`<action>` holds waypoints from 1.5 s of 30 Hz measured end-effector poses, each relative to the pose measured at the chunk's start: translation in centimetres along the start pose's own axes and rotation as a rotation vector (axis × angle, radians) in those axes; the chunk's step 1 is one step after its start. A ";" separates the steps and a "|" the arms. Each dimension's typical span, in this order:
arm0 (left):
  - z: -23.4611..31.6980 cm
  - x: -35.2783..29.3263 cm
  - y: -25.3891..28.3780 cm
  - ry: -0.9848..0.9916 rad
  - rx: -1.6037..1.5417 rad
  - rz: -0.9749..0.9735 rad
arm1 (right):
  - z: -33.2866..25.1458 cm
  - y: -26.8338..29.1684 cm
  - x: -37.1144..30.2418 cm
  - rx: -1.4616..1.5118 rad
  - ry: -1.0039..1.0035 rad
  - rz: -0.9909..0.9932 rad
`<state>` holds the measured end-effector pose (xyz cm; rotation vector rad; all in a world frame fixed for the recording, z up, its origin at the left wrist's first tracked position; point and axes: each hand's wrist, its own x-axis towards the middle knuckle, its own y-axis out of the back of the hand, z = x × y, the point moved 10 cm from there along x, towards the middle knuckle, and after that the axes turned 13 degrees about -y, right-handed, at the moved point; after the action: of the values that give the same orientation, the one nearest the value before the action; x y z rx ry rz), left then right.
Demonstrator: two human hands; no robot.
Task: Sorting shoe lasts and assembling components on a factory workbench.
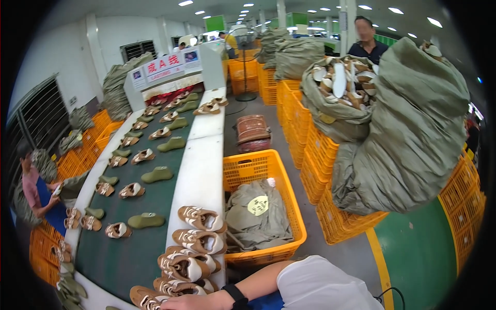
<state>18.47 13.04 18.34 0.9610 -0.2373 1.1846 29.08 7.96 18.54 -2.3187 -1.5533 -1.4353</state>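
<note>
My right hand [190,302] reaches in at the lower edge, a black band round its wrist. Its fingers close on the collar end of a brown-and-white sneaker [144,296]; the fingertips are partly cut off by the picture's edge. Just beyond it, several matching sneakers [181,262] stand in a row on the white ledge [196,170] beside a green conveyor belt [139,253]. Olive shoe lasts [146,220] and more brown-and-white shoes [118,230] lie in rows along the belt. My left hand is out of view.
A yellow crate [298,217] holding a grey-green cloth sack [258,214] stands right of the ledge. Stacked yellow crates [330,217] carry big sacks, one full of shoes [341,82]. A co-worker [44,194] stands left of the belt; another person [367,44] is behind the sacks.
</note>
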 end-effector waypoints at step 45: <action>2.4 0.3 0.9 -0.393 0.121 -0.045 | -2.5 1.9 1.9 0.136 0.034 0.171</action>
<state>18.53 11.47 20.42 1.2968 -0.4578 0.9691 28.93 7.24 22.11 -2.2734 -1.3604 -1.2812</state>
